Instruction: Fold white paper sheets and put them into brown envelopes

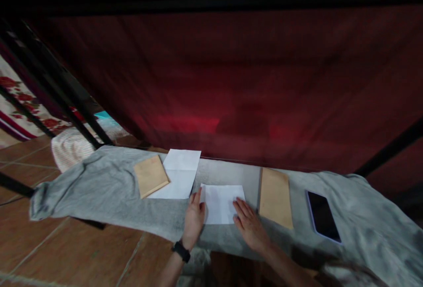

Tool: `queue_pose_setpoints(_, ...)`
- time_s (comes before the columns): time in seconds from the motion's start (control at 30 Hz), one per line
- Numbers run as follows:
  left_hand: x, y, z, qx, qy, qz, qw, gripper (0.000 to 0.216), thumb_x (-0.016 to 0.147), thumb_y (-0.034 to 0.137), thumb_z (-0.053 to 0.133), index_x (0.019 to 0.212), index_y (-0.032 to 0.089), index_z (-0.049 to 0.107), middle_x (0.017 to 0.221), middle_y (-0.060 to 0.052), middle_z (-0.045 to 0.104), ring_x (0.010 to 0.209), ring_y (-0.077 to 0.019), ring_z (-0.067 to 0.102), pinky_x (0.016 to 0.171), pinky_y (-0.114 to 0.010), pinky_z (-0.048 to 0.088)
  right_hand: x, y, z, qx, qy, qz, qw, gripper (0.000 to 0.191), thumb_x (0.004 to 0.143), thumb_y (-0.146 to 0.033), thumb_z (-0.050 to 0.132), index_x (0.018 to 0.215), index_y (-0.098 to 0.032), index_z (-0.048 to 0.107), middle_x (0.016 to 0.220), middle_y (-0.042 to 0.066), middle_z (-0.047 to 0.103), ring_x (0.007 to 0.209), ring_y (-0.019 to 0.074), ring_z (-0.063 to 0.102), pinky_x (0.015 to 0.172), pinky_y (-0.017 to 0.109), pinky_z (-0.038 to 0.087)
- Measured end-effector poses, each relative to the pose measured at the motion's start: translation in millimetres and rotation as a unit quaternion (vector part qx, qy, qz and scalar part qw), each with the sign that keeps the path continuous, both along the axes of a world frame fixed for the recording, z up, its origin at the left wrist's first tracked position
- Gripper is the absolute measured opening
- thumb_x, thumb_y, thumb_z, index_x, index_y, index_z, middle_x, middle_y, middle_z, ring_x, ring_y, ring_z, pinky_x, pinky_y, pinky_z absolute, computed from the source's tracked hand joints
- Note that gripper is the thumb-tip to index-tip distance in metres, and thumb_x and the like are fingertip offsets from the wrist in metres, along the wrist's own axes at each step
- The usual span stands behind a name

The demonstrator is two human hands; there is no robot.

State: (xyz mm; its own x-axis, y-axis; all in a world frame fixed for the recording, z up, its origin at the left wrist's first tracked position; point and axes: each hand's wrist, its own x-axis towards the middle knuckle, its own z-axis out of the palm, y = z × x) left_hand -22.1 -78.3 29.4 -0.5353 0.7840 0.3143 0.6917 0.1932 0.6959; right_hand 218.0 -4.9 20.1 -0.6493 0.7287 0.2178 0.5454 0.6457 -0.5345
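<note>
A folded white sheet of paper (pixel 220 202) lies on a grey cloth (pixel 109 190) spread over a low surface. My left hand (pixel 194 217), with a black watch on its wrist, rests flat and open against the sheet's left edge. My right hand (pixel 247 222) lies flat and open on the sheet's lower right corner. Neither hand holds anything.
A second white sheet (pixel 180 170) lies to the left, partly under a small brown envelope (pixel 150 175). A larger brown envelope (pixel 275 196) and a dark phone (pixel 323 216) lie to the right. A dark red curtain (pixel 231 80) hangs behind. Brown floor tiles (pixel 66 252) lie left.
</note>
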Motion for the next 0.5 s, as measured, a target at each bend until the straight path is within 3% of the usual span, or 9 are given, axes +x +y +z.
queue_pose_setpoints(0.1,14.0,-0.5,2.6,-0.011,0.109,0.000,0.994,0.053,0.093,0.019,0.042,0.146,0.019,0.043,0.149,-0.016,0.048,0.136,-0.0299,0.046,0.111,-0.053,0.041,0.2,2.3,-10.8,0.072,-0.073,0.007,0.995,0.048,0.100,-0.038,0.040,0.146,-0.024,0.049,0.156,0.005,0.039,0.143,0.0225,0.039,0.119,0.042,0.033)
queue_pose_setpoints(0.2,39.8,9.2,-1.6,-0.043,0.171,-0.075,0.982,0.052,0.097,0.030,0.043,0.149,0.021,0.040,0.157,-0.014,0.039,0.147,-0.0314,0.029,0.116,-0.057,0.033,-0.8,-0.8,-18.2,0.101,-0.074,-0.008,0.992,0.049,0.100,-0.034,0.040,0.147,-0.022,0.047,0.157,0.006,0.038,0.143,0.0237,0.038,0.119,0.045,0.032)
queue_pose_setpoints(0.33,68.3,31.2,-8.7,-0.104,0.169,-0.157,0.967,0.052,0.099,0.039,0.041,0.148,0.020,0.043,0.155,-0.014,0.042,0.147,-0.0307,0.031,0.119,-0.057,0.027,-3.2,-6.1,-19.5,0.100,-0.036,-0.010,0.994,0.048,0.099,-0.028,0.040,0.146,-0.020,0.048,0.155,0.008,0.039,0.143,0.0253,0.039,0.119,0.049,0.031)
queue_pose_setpoints(0.5,64.0,41.7,-9.7,-0.104,0.155,-0.136,0.973,0.057,0.098,0.041,0.042,0.149,0.017,0.040,0.155,-0.015,0.042,0.147,-0.0284,0.033,0.121,-0.052,0.024,-0.3,-9.3,-15.8,0.088,-0.023,-0.007,0.996,0.052,0.099,-0.029,0.040,0.151,-0.021,0.039,0.157,0.006,0.036,0.144,0.0250,0.036,0.119,0.050,0.030)
